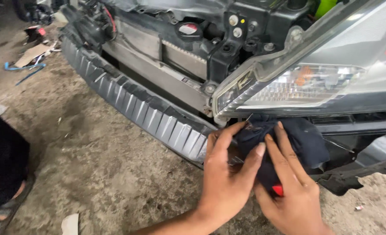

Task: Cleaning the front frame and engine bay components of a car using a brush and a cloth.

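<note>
Dark cloth (289,139) under headlight (297,85), clamped between left hand (225,182) grip and right hand (295,196) grip.

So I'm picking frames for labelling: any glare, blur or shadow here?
Head view: even daylight, soft shadows; glare on the headlight; both hands, left and right, on the dark cloth slightly soft; engine bay recesses dark.

cloth (289,139): dark navy, plain, bunched under both hands
tool tip (278,190): bright red, peeking out at 6 o'clock of the cloth
headlight (297,85): clear lens, orange bulb inside
bumper beam (132,102): ribbed grey, running to 10 o'clock
cap (188,29): black, red-and-white top
floor (93,165): dusty grey-brown
</note>
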